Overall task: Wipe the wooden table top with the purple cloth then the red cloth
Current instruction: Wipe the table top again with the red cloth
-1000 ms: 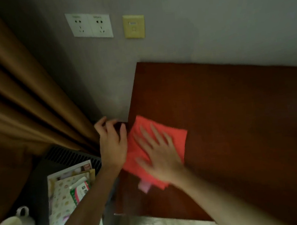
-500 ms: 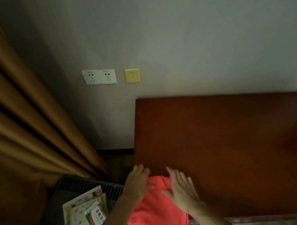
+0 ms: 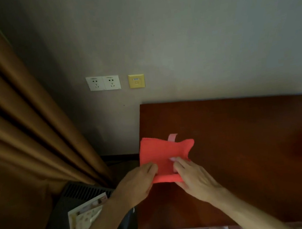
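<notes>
I hold the red cloth [image 3: 165, 154] at the left edge of the wooden table top [image 3: 243, 141], left hand [image 3: 137, 185] and right hand [image 3: 195, 179] pinching its near edge. I should spread it flat and press evenly.

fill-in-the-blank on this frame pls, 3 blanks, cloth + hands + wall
1. Both the left hand and the right hand hold the ____ cloth.
2. The cloth lies near the ____ edge of the wooden table top.
3. On the wall, right of the two white sockets, sits a ____ plate.

Missing words: red; left; yellow
</notes>
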